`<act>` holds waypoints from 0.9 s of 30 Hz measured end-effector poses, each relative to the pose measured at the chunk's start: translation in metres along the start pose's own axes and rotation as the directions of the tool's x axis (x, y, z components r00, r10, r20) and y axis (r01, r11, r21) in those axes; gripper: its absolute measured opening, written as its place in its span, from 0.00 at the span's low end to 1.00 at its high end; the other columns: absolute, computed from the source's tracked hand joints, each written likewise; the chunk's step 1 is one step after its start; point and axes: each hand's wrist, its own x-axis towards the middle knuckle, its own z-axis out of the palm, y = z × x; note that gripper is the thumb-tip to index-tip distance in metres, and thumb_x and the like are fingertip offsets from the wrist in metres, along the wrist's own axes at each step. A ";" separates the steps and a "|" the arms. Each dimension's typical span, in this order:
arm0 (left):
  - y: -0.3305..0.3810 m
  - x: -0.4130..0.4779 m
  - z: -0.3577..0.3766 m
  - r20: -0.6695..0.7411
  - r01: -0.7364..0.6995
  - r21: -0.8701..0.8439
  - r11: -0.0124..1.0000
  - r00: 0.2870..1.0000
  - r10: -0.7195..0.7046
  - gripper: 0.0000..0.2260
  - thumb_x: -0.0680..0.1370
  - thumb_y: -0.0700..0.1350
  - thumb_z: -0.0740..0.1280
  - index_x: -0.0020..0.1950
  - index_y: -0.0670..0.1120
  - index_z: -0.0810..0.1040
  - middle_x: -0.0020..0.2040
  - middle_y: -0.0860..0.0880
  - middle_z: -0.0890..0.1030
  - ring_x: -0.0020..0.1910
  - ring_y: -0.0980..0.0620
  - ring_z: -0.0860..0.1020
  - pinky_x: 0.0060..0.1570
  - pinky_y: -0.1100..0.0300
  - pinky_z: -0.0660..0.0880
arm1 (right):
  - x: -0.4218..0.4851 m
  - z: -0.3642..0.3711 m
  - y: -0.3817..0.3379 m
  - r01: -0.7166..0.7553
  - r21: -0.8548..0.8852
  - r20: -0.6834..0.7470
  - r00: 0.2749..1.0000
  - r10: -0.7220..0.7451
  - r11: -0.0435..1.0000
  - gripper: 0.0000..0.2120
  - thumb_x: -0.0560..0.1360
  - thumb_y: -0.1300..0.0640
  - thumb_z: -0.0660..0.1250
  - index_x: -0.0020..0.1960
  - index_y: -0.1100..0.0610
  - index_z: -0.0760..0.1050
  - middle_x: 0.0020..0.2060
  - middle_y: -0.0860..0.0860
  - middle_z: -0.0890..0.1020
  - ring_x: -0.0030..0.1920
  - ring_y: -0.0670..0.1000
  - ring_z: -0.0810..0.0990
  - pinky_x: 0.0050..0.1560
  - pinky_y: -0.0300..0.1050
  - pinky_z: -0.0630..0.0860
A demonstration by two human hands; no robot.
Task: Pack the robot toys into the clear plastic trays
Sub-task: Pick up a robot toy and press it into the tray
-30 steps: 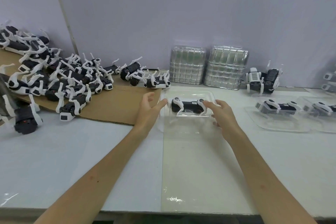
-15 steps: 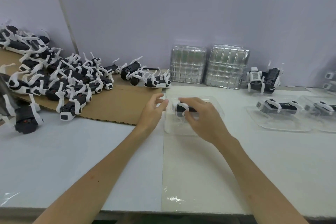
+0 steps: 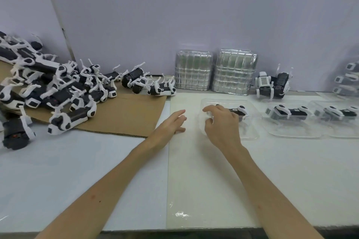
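Head view: far to the left of both hands, a heap of black-and-white plastic robot toys (image 3: 58,87) sprawls over a flat brown cardboard sheet (image 3: 126,118). The sheet's right edge ends just left of the left hand (image 3: 169,125). That hand is released, with fingers straight and low over the white table top (image 3: 194,180); whether it touches the table is unclear.

A narrow strip of bare table separates it from the right hand (image 3: 223,128). The right hand's fingers curl down and grasp the left end of a black-and-white robot toy (image 3: 240,111), which lies in a shallow clear plastic tray (image 3: 250,130) under and to the right of the grip.

Beyond the hands, against the wall, stand two stacks of nested clear plastic trays (image 3: 193,72). Right of the grip, a pair of upright robot toys (image 3: 272,85) carries a striped white label (image 3: 265,80), too small to read. Two filled clear trays (image 3: 291,132) lie just beside the held tray's right edge.

Nearer than both wrists, the table runs open to its front edge.
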 end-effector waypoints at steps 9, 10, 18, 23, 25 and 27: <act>-0.012 -0.003 0.004 0.108 -0.179 0.611 0.771 0.984 0.143 0.16 0.81 0.51 0.65 0.70 0.54 0.73 0.72 0.56 0.72 0.70 0.55 0.69 0.68 0.60 0.64 | -0.003 0.001 -0.021 -0.194 0.768 0.221 0.975 0.032 0.610 0.24 0.78 0.68 0.64 0.72 0.53 0.72 0.70 0.47 0.73 0.71 0.44 0.69 0.63 0.29 0.66; -0.011 -0.003 0.005 0.137 -0.198 0.656 0.728 0.980 0.143 0.17 0.81 0.51 0.65 0.70 0.54 0.73 0.73 0.55 0.71 0.71 0.54 0.68 0.70 0.55 0.63 | -0.004 0.006 -0.021 -0.287 0.760 0.337 0.941 0.024 0.583 0.26 0.79 0.64 0.65 0.75 0.51 0.67 0.74 0.46 0.68 0.75 0.44 0.64 0.66 0.32 0.63; -0.011 -0.001 0.004 0.173 -0.191 0.692 0.696 0.980 0.098 0.16 0.82 0.53 0.64 0.70 0.56 0.73 0.77 0.53 0.66 0.75 0.52 0.63 0.74 0.49 0.59 | 0.005 0.016 -0.002 -0.480 0.707 0.435 0.874 0.216 0.520 0.38 0.80 0.53 0.65 0.82 0.49 0.46 0.81 0.44 0.47 0.79 0.45 0.48 0.73 0.43 0.51; -0.012 0.000 0.003 0.177 -0.190 0.700 0.688 0.980 0.091 0.17 0.82 0.54 0.64 0.70 0.56 0.73 0.77 0.53 0.66 0.75 0.53 0.63 0.74 0.49 0.58 | 0.013 0.015 0.011 -0.492 0.743 0.385 0.869 0.312 0.454 0.37 0.79 0.54 0.66 0.81 0.50 0.48 0.80 0.45 0.51 0.79 0.46 0.52 0.64 0.41 0.54; -0.012 -0.001 0.003 0.179 -0.190 0.699 0.689 0.980 0.088 0.17 0.82 0.54 0.64 0.70 0.56 0.73 0.77 0.53 0.66 0.75 0.53 0.62 0.74 0.49 0.58 | 0.015 0.016 0.015 -0.483 0.755 0.356 0.870 0.341 0.443 0.37 0.79 0.55 0.66 0.81 0.50 0.50 0.80 0.46 0.53 0.79 0.47 0.54 0.64 0.42 0.54; -0.012 -0.001 0.003 0.178 -0.188 0.697 0.692 0.980 0.087 0.17 0.82 0.54 0.63 0.70 0.56 0.73 0.77 0.54 0.65 0.75 0.53 0.62 0.74 0.50 0.58 | 0.018 0.017 0.019 -0.469 0.764 0.319 0.872 0.372 0.443 0.36 0.79 0.56 0.65 0.81 0.51 0.51 0.80 0.47 0.54 0.79 0.47 0.54 0.65 0.42 0.55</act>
